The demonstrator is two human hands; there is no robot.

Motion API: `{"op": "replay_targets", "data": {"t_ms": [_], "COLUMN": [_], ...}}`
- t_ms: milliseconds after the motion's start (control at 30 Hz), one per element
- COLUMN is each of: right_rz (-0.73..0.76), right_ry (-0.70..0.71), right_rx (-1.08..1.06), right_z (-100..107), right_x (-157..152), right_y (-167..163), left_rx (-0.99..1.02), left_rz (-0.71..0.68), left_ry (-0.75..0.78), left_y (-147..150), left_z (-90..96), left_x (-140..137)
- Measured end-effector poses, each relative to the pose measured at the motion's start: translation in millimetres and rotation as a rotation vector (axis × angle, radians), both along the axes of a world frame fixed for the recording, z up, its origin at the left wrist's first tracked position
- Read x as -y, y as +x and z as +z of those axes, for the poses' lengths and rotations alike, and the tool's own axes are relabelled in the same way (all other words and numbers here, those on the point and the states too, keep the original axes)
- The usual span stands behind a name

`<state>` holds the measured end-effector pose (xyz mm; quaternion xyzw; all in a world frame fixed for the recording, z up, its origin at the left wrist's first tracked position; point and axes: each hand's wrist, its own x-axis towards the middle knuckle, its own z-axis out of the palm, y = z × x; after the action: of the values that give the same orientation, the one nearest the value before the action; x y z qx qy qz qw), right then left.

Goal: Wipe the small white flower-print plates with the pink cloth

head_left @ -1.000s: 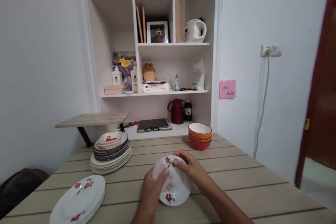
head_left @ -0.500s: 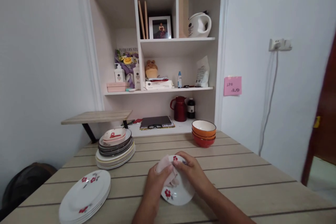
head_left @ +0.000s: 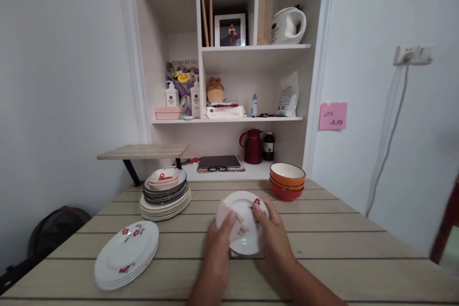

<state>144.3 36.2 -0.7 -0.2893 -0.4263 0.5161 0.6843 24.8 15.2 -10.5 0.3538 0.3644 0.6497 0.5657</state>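
Observation:
A white plate with red flowers is held tilted above the table's front half, between both hands. My left hand is closed on a pale pink cloth, pressing it over the plate's left rim. My right hand grips the right rim, thumb on the upper face near a red flower and fingers behind. To the left lies a stack of matching flowered plates. Whether the pink piece is cloth or tissue is hard to tell.
Behind the flowered plates stands a taller stack of plates topped by small dishes. Orange and red bowls are nested at the back right. A raised wooden shelf overhangs the back left, and a red jug stands behind the table.
The plate has turned in my hands, its flower now at the upper right. My right hand has shifted down its right rim. The whole view has moved slightly.

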Motion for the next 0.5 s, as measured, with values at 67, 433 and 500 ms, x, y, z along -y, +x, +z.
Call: {"op": "replay_targets", "data": {"t_ms": [67,433,500], "right_rz": [-0.010,0.020,0.041], "right_ry": [-0.037,-0.056,-0.005], "right_rx": [-0.051,0.184,0.302], "right_z": [1.5,5.7,11.2], "right_x": [-0.2,-4.8,-5.9], "right_y": [-0.8,5.3,13.2], "left_rx": [0.042,0.037,-0.086], "left_rz": [-0.006,0.103,0.139], "left_ry": [0.007,-0.038,-0.025], "left_y": [6.2,3.2,-4.2], "left_z": [-0.7,-7.4,-3.4], "left_x": [0.0,-4.5,-3.6]}}
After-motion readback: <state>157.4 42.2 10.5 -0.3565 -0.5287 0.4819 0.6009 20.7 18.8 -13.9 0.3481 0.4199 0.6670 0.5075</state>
